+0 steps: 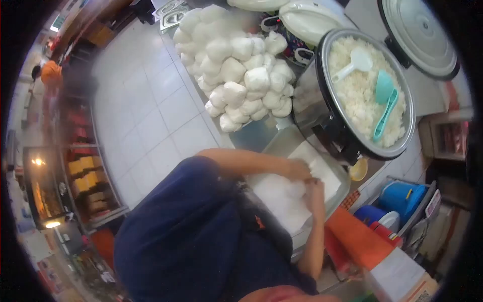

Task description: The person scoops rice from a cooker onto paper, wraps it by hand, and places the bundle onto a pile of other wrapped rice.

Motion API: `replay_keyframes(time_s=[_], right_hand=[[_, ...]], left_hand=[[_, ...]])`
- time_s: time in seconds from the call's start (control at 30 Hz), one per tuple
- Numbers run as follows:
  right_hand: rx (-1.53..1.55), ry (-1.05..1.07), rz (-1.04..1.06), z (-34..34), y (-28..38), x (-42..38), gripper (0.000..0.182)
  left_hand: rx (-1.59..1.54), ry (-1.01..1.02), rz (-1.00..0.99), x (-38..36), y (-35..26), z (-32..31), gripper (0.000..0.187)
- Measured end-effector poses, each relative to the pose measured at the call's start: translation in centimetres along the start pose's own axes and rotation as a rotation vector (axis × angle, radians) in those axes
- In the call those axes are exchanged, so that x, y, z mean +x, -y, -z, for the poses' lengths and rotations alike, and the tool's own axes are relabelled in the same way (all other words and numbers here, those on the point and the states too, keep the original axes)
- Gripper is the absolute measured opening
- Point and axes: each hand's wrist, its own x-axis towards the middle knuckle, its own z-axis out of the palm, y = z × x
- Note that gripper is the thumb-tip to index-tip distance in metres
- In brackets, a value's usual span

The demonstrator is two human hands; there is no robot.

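- Sheets (279, 201), white and thin like paper, lie in the shallow pale tray (282, 142) directly in front of the person's navy shirt (186, 231)
- The left hand (299, 170) comes in over the tray from the upper side of the view, its forearm almost level, fingers bent down toward the white material
- The right hand (315, 190) reaches up from below with the wrist bent, its fingers close to those of the left hand, over the same material
- Both hands are blurred; whether either one grips a sheet or only rests on it, I cannot tell
- A heap of rounded white bundles (244, 75) is piled beyond the tray, near the left forearm
- Beside the heap stands a large dark cooker (314, 103), uncovered and full of white rice (352, 113)
- On the rice lie a white paddle (360, 60), a teal scoop (384, 86) and a teal handle (386, 116); whether the two teal parts form one tool, I cannot tell
- A pale round lid (420, 30) is just beside the cooker, on its far side
- A yellow cup (358, 170) sits near the tray's corner, below the cooker
- An orange box (365, 236) is near the right forearm
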Motion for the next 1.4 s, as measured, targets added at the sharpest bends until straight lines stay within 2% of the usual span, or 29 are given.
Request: replay_keyframes(time_s=[0.03, 0.07, 0.1, 0.13, 0.17, 0.2, 0.23, 0.3, 0.33, 0.37, 0.43, 0.47, 0.53, 0.6, 0.63, 0.7, 0.77, 0.83, 0.93, 0.97, 1.03, 1.1, 1.17, 1.2, 1.23, 1.27, 1.3, 1.37, 1.4], right_hand=[[0.259, 0.132, -0.236, 0.8, 0.7, 0.1, 0.044], [0.514, 0.271, -0.48, 1.6, 1.9, -0.3, 0.043], [0.498, 0.293, -0.464, 1.9, 3.0, -1.0, 0.043], [0.884, 0.219, -0.592, 2.0, 4.2, -1.7, 0.038], [1.277, 0.125, -0.72, 1.7, 5.5, -1.5, 0.032], [1.277, 0.133, -0.72, 2.1, 7.5, 0.1, 0.032], [1.397, 0.071, -0.797, 3.4, 10.0, 2.4, 0.029], [1.506, 0.027, -0.878, 3.8, 12.7, 5.6, 0.026], [1.503, -0.013, -0.893, 3.5, 13.4, 7.3, 0.027], [1.499, -0.056, -0.913, 3.3, 13.8, 8.5, 0.027], [1.394, -0.018, -0.887, 2.4, 14.1, 10.6, 0.026], [1.244, 0.001, -0.914, 2.4, 15.0, 12.1, 0.026], [1.0, 0.02, -0.915, 2.6, 17.4, 15.2, 0.026], [0.588, 0.284, -0.756, 5.2, 21.8, 20.2, 0.022], [0.58, 0.273, -0.779, 4.7, 22.9, 21.1, 0.022], [0.927, 0.046, -0.551, 3.7, 24.5, 23.1, 0.028], [0.992, 0.083, -0.573, 1.9, 22.5, 23.7, 0.036], [1.042, 0.146, -0.584, 0.8, 21.1, 24.3, 0.045], [0.25, 0.097, -0.346, 0.9, 20.4, 26.7, 0.068], [0.24, 0.088, -0.361, 1.5, 20.4, 27.6, 0.068], [-0.131, -0.073, -0.108, 3.9, 20.9, 29.6, 0.069], [-0.19, -0.109, -0.112, 6.8, 20.4, 30.3, 0.064], [-0.098, -0.231, -0.233, 10.3, 20.1, 30.1, 0.049], [0.045, -0.333, -0.365, 12.2, 20.1, 30.0, 0.04], [0.078, -0.42, -0.526, 14.4, 20.3, 29.9, 0.035], [-0.078, -0.492, -0.575, 16.2, 19.5, 29.6, 0.031], [-0.186, -0.562, -0.658, 17.5, 17.7, 29.2, 0.028], [-0.581, -0.504, -0.669, 19.1, 12.1, 26.9, 0.026], [-0.759, -0.473, -0.631, 19.3, 9.0, 25.8, 0.026]], left_hand=[[0.01, -0.03, 0.01, -0.3, 0.3, 1.5, 0.024], [-0.243, 0.089, 0.036, -1.2, 0.1, 2.6, 0.022], [-0.505, 0.208, 0.057, -2.6, -0.6, 3.9, 0.022], [-0.508, 0.185, 0.067, -4.5, -1.6, 5.4, 0.022], [-1.0, 0.148, 0.173, -6.8, -2.6, 7.0, 0.021], [-1.495, 0.106, 0.276, -8.6, -3.3, 7.8, 0.02], [-1.507, 0.1, 0.28, -9.9, -3.9, 7.3, 0.02], [-1.729, -0.432, 0.398, -11.7, -4.9, 5.9, 0.015], [-1.612, -0.656, 0.274, -12.5, -4.4, 5.9, 0.012], [-1.614, -0.667, 0.271, -13.7, -3.8, 6.0, 0.012], [-1.326, -0.622, 0.634, -16.4, -3.5, 10.0, 0.014], [-1.377, -0.625, 0.736, -17.3, -3.4, 11.1, 0.025], [-1.21, -0.599, 0.77, -18.5, -3.9, 13.0, 0.032], [-0.872, -0.559, 0.761, -20.0, -4.6, 15.9, 0.054], [-0.886, -0.544, 0.743, -21.0, -4.4, 17.0, 0.054], [-1.451, -0.563, 0.889, -23.2, -2.7, 19.6, 0.049], [-1.497, -0.538, 0.793, -25.3, -1.8, 21.2, 0.045], [-1.474, -0.344, 0.5, -26.0, -0.8, 21.0, 0.044], [-1.188, -0.333, 0.369, -25.9, 0.7, 22.4, 0.045], [-1.057, -0.377, 0.269, -25.8, 1.1, 22.5, 0.046], [-0.966, -0.298, 0.266, -24.8, 2.5, 23.8, 0.054], [-0.508, -0.494, 0.519, -23.2, 3.9, 24.7, 0.062], [-0.244, -0.39, 0.743, -21.2, 6.6, 25.8, 0.075], [-0.243, -0.38, 0.721, -20.6, 8.0, 25.9, 0.075], [0.028, -0.398, 0.735, -19.8, 9.4, 25.6, 0.079], [0.295, -0.418, 0.737, -19.1, 9.9, 25.0, 0.083], [0.284, -0.417, 0.702, -18.9, 10.1, 24.0, 0.083], [0.488, -0.694, 0.554, -18.8, 11.1, 23.0, 0.087], [0.478, -0.699, 0.508, -18.3, 10.4, 23.2, 0.087]])
